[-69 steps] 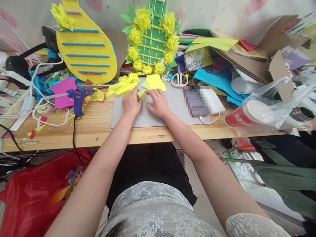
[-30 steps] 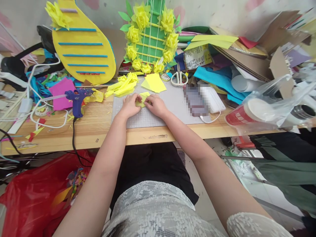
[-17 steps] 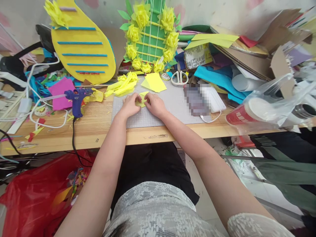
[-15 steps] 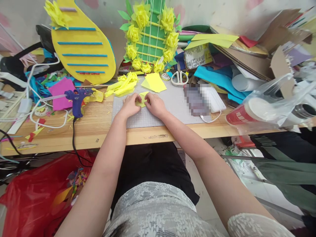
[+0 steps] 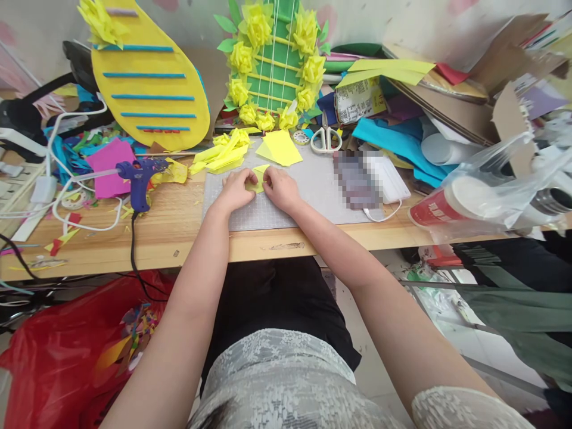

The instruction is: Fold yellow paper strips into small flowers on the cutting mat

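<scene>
A small piece of yellow paper (image 5: 260, 177) lies on the grey cutting mat (image 5: 308, 208), between my two hands. My left hand (image 5: 238, 189) has its curled fingers and thumb on the paper's left side. From the right, my right hand (image 5: 282, 189) pinches the paper with bent fingers; its fingertips are partly hidden. Just beyond my hands lies a stack of yellow paper sheets (image 5: 280, 148). Crumpled and folded yellow paper strips (image 5: 222, 154) are heaped to its left. White-handled scissors (image 5: 326, 140) rest at the mat's back edge.
A blue glue gun (image 5: 139, 182) stands at left, its cord hanging over the edge. Behind are a yellow cardboard shape (image 5: 152, 107) and a green flower-trimmed one with strings (image 5: 276, 71). At right are a pixelated device (image 5: 357, 179), a white power bank (image 5: 388, 177) and a bagged red cup (image 5: 440, 208).
My fingers have shifted very slightly at the small yellow paper, whose upper edge is angled a little differently. The view has moved a touch; everything else stays put.
</scene>
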The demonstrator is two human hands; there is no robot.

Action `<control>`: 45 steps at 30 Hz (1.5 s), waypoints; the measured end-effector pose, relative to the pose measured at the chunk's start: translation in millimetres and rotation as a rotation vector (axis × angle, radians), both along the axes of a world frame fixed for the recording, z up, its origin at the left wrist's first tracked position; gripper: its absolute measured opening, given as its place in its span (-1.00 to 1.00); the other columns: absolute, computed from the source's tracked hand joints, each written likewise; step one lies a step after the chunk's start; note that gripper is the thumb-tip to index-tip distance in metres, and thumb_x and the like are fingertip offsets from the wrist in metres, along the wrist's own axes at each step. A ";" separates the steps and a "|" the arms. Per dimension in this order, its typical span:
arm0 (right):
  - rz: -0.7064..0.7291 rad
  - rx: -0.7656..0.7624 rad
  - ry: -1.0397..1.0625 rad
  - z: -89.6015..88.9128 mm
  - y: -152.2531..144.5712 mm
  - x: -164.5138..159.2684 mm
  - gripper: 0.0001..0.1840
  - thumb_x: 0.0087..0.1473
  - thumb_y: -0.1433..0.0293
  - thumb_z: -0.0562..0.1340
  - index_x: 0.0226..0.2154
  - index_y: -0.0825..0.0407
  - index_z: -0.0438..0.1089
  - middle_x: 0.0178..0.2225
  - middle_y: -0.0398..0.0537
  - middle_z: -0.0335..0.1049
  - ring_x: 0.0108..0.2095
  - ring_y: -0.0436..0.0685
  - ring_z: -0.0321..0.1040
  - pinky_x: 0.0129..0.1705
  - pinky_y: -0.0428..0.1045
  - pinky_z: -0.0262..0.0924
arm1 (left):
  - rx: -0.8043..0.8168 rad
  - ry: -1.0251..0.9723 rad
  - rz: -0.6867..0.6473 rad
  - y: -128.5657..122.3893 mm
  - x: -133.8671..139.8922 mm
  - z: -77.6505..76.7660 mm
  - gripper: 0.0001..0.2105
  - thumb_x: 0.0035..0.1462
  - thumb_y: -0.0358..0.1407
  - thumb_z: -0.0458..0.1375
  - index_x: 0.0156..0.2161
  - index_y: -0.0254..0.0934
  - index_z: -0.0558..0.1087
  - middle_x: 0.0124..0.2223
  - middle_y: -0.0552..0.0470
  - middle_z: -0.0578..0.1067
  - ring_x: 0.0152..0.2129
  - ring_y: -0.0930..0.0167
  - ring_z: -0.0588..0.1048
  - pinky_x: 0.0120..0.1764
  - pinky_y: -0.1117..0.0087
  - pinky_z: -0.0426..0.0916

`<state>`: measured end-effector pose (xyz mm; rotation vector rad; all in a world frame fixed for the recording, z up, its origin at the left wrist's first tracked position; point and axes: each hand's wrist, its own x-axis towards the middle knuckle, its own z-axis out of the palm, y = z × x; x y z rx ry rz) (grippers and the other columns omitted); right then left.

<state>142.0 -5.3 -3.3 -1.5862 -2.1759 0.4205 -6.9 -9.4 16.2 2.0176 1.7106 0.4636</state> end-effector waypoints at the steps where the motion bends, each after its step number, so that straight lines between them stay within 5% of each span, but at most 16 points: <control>1: 0.001 0.004 -0.005 -0.3 0.2 -0.1 -0.82 0.11 0.47 0.05 -0.22 0.05 0.28 -0.22 0.04 0.43 -0.17 0.17 0.27 -0.16 0.03 0.14 | -0.005 0.004 0.000 -0.6 0.5 1.0 -0.77 -0.08 -0.48 0.14 -0.26 -0.20 0.38 -0.08 0.02 0.52 -0.03 0.21 0.39 0.03 0.15 0.18; 12: -0.020 0.006 -0.030 0.8 -0.2 -0.6 -0.83 0.11 0.47 0.05 -0.24 0.06 0.30 -0.20 0.07 0.43 -0.19 0.16 0.30 -0.20 0.02 0.15 | 0.104 0.031 0.044 -1.5 9.6 -2.3 -0.92 0.02 -0.38 0.10 -0.37 -0.22 0.44 -0.14 -0.05 0.55 0.00 0.17 0.38 0.04 0.09 0.14; 33: 0.056 0.036 -0.045 -2.7 -1.8 1.1 -0.77 0.08 0.41 0.09 -0.17 0.07 0.30 -0.17 0.11 0.40 -0.16 0.20 0.27 -0.15 0.04 0.13 | 0.111 0.086 0.035 1.4 4.0 -8.6 -0.85 0.01 -0.21 0.18 -0.31 -0.17 0.52 -0.07 -0.06 0.48 0.02 0.11 0.30 0.06 0.06 0.11; 45: -0.007 0.039 0.092 -2.9 0.3 15.7 -0.67 -0.02 0.55 0.01 -0.15 0.06 0.25 -0.14 0.08 0.36 -0.16 0.17 0.24 -0.22 0.01 0.12 | 0.123 0.064 0.082 -1.4 11.3 -7.8 -0.86 0.00 -0.21 0.20 -0.34 -0.21 0.49 -0.10 -0.09 0.46 0.01 0.10 0.30 0.08 0.06 0.08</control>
